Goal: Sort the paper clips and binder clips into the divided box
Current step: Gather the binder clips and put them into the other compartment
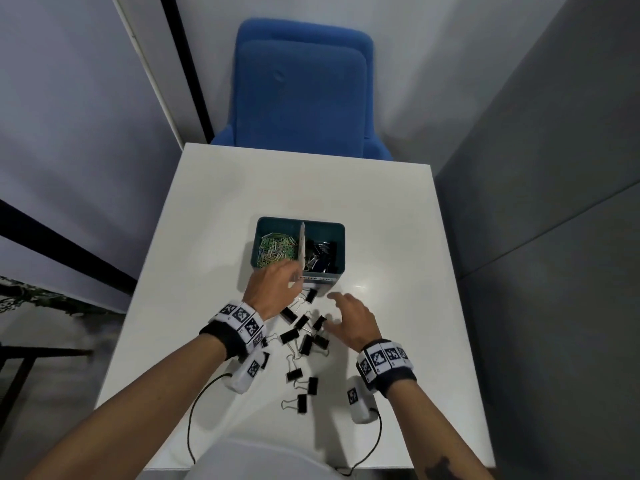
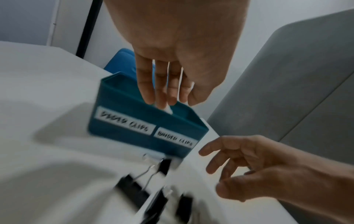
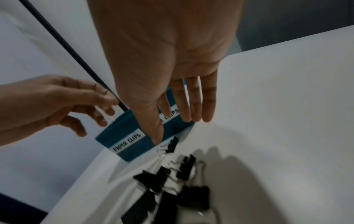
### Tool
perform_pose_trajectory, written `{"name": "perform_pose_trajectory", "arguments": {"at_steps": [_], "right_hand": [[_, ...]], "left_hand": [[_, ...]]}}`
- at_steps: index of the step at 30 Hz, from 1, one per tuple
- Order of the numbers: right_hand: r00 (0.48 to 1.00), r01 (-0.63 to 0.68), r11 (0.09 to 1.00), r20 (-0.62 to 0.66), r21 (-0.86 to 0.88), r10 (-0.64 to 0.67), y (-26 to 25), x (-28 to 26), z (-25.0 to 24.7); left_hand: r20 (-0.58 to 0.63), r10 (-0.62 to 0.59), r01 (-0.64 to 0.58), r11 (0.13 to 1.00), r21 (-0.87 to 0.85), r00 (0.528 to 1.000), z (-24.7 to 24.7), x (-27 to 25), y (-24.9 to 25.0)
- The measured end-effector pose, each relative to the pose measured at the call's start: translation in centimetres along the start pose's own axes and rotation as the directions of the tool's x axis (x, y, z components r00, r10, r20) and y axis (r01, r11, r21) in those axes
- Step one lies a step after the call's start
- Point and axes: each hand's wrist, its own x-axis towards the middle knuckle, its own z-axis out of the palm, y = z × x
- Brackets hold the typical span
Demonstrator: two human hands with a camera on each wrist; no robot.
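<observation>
A teal divided box [image 1: 334,227] stands mid-table, labelled "PAPER CLIPS" [image 3: 127,143] and "BINDER CLIPS" [image 2: 175,139]. Coloured paper clips [image 1: 277,249] fill its left compartment, and black binder clips [image 1: 320,254] lie in the right one, behind a white divider [image 1: 302,247]. Several loose binder clips [image 1: 304,337] are scattered on the table in front; one binder clip [image 1: 310,295] lies against the box front. My left hand [image 1: 273,289] hovers at the box's front rim by the divider, fingers [image 2: 149,84] straight, empty. My right hand [image 1: 349,318] hangs above the pile with spread fingers [image 3: 191,103], holding nothing.
The white table [image 1: 398,237] ends close on the left and right. A blue chair [image 1: 301,95] stands behind its far edge, and a grey partition [image 1: 536,168] lines the right side. Black cables [image 1: 194,410] trail from my wrist cameras over the near edge.
</observation>
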Motion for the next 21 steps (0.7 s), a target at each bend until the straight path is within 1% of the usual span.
{"name": "perform_pose_trajectory", "arguments": {"at_steps": [2, 3, 4, 5, 7, 8, 9, 10, 11, 12, 13, 14, 15, 18, 21], "right_hand": [[0.988, -0.002, 0.997, 0.151, -0.08, 0.014, 0.6, -0.3, 1.2], [0.979, 0.003, 0.994, 0.203, -0.11, 0.02, 0.8, -0.5, 1.6], [0.972, 0.015, 0.991, 0.235, -0.134, 0.017, 0.9, -0.8, 2.1], [0.967, 0.029, 0.988, 0.253, -0.154, 0.011, 0.8, -1.0, 2.5], [0.963, 0.072, 0.981, 0.269, -0.181, -0.021, 0.7, -1.4, 3.4], [0.961, 0.093, 0.976, 0.275, -0.195, -0.036, 0.6, -1.5, 3.9], [0.96, 0.109, 0.971, 0.277, -0.211, -0.048, 0.3, -1.5, 4.4], [0.961, 0.124, 0.966, 0.271, -0.225, -0.06, 0.0, -1.5, 5.0], [0.964, 0.133, 0.963, 0.256, -0.235, -0.07, -0.3, -1.6, 5.5], [0.969, 0.14, 0.961, 0.234, -0.239, -0.083, -0.6, -1.6, 6.0], [0.973, 0.145, 0.96, 0.211, -0.241, -0.094, -0.8, -1.7, 6.5], [0.976, 0.15, 0.959, 0.189, -0.239, -0.106, -0.9, -1.8, 6.9], [0.979, 0.151, 0.96, 0.172, -0.234, -0.113, -1.1, -1.8, 7.2], [0.988, 0.131, 0.972, 0.112, -0.194, -0.11, -1.1, -1.8, 7.6], [0.993, 0.11, 0.984, 0.052, -0.141, -0.104, -1.1, -1.8, 7.7]], "left_hand": [[0.133, -0.037, 0.03, 0.998, 0.06, 0.99, 1.0, -2.5, -2.0], [0.22, -0.083, 0.059, 0.992, 0.113, 0.972, 1.5, -3.8, -3.1], [0.309, -0.135, 0.085, 0.982, 0.17, 0.941, 2.1, -5.2, -4.1], [0.384, -0.185, 0.109, 0.971, 0.211, 0.905, 2.8, -6.5, -5.1], [0.488, -0.244, 0.149, 0.963, 0.225, 0.838, 4.2, -9.0, -6.9], [0.528, -0.246, 0.149, 0.964, 0.22, 0.813, 4.9, -10.0, -7.5], [0.554, -0.234, 0.135, 0.967, 0.215, 0.799, 5.5, -10.9, -8.0], [0.562, -0.216, 0.115, 0.971, 0.21, 0.799, 6.0, -11.5, -8.2], [0.552, -0.196, 0.097, 0.974, 0.204, 0.81, 6.5, -12.0, -8.3], [0.524, -0.181, 0.09, 0.977, 0.194, 0.833, 7.0, -12.3, -8.1], [0.477, -0.159, 0.083, 0.981, 0.176, 0.864, 7.3, -12.5, -7.8], [0.422, -0.126, 0.066, 0.986, 0.154, 0.898, 7.7, -12.6, -7.5], [0.38, -0.092, 0.04, 0.989, 0.142, 0.92, 7.8, -12.5, -7.0], [0.365, -0.051, -0.018, 0.983, 0.184, 0.93, 8.1, -12.1, -6.1], [0.354, -0.056, -0.024, 0.976, 0.217, 0.934, 8.3, -11.3, -5.7]]}}
